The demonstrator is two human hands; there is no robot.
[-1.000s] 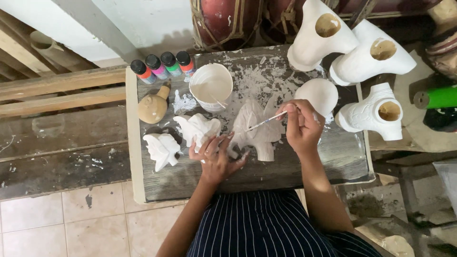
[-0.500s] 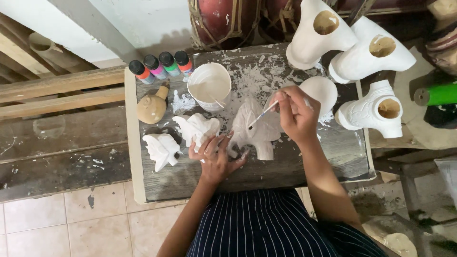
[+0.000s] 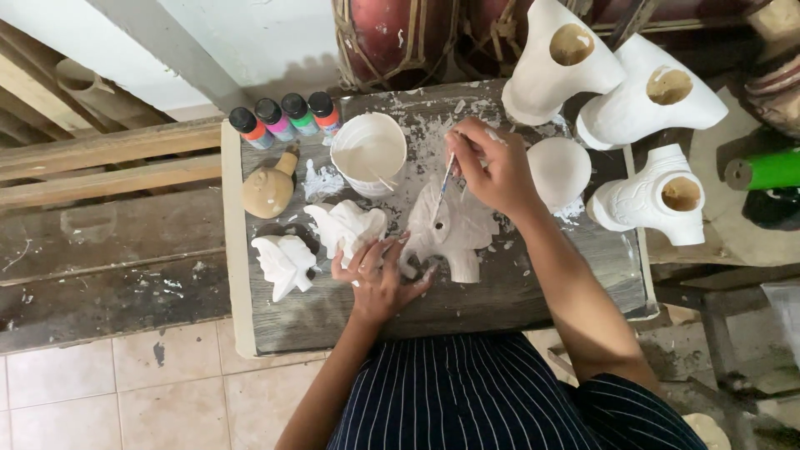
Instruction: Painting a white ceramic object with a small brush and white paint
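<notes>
A white animal figurine [image 3: 454, 235] lies on the paint-spattered wooden board [image 3: 533, 292]. My right hand [image 3: 492, 171] holds a thin paintbrush [image 3: 443, 183] whose tip touches the figurine's top. My left hand [image 3: 379, 271] rests on the board with spread fingers, touching the figurine's left side and a second white figurine [image 3: 346, 227]. A third white figurine [image 3: 283, 265] stands further left. A white cup of white paint [image 3: 368, 153] stands just behind the figurines.
Several small paint bottles with coloured bodies [image 3: 283, 119] line the board's back left. A tan clay piece [image 3: 268, 190] sits below them. Three large white hollow casts [image 3: 658, 200] and a white dome [image 3: 558, 171] crowd the right side. Planks lie at left.
My right hand has moved left and toward the back of the board, bringing the brush from pointing sideways to standing over the figurine's top. My left hand has hardly moved.
</notes>
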